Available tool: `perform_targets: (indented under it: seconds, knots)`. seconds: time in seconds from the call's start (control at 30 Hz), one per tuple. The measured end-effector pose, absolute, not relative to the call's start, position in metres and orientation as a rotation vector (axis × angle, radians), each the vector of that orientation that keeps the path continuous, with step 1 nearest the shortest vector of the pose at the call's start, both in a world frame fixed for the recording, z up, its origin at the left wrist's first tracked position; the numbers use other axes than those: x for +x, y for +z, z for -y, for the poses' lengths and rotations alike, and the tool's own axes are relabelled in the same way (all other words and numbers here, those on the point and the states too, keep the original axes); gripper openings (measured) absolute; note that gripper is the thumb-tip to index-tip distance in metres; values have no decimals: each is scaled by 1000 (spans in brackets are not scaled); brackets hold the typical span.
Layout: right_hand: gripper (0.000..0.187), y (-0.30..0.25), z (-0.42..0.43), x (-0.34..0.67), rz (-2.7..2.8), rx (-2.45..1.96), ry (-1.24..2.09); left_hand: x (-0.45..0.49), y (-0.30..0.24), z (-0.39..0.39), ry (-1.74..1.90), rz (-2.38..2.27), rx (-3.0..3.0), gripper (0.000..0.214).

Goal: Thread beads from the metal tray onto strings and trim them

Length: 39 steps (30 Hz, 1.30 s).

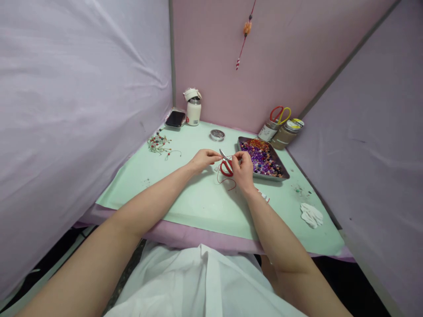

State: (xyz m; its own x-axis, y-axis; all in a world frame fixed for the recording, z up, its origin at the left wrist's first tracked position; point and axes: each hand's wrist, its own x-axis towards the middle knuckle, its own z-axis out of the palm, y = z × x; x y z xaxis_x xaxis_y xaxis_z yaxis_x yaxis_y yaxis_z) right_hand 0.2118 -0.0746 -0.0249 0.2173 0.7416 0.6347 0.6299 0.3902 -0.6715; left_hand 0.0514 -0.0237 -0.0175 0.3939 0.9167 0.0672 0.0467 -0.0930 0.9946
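Note:
A thin red cord [227,179] stretches between my two hands, with its loose end curling down over the mat. My left hand [205,159] pinches the cord between thumb and fingertips. Close by on the right, my right hand [243,166] is closed on the same cord, its fingers bent. Between and just below the hands are scissors [226,168] with red handles, blades angled away to the upper left; they seem to lie on the mat. Any bead on the cord is too small to make out.
Right of my hands stands a metal tray [274,178] of beads. Behind are a small round dish [217,134], a white bottle [193,111], a phone [175,119] and jars [287,134], one holding scissors. Beaded strands [159,144] lie left, a crumpled tissue [311,215] right.

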Motion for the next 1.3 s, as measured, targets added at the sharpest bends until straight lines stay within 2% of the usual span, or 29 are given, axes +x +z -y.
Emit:
perform_targets:
  seconds: [0.23, 0.43, 0.6, 0.8, 0.9, 1.3]
  knots:
    - [5, -26, 75, 210, 1445, -1304, 98, 52, -16, 23, 943, -891, 1480, 24]
    - [11, -28, 72, 215, 1421, -1281, 356, 49, -14, 25, 929, -890, 1453, 22]
    - [21, -25, 76, 212, 1422, -1135, 407, 52, -12, 26, 1009, -808, 1540, 18]
    - [36, -27, 76, 201, 1392, -1003, 903, 54, -15, 27, 1090, -712, 1650, 18]
    - [32, -28, 75, 202, 1337, -1080, 1126, 53, -13, 28, 1100, -736, 1660, 20]
    - [27, -20, 80, 207, 1242, -975, 1424, 50, -16, 22, 1032, -708, 1456, 25]
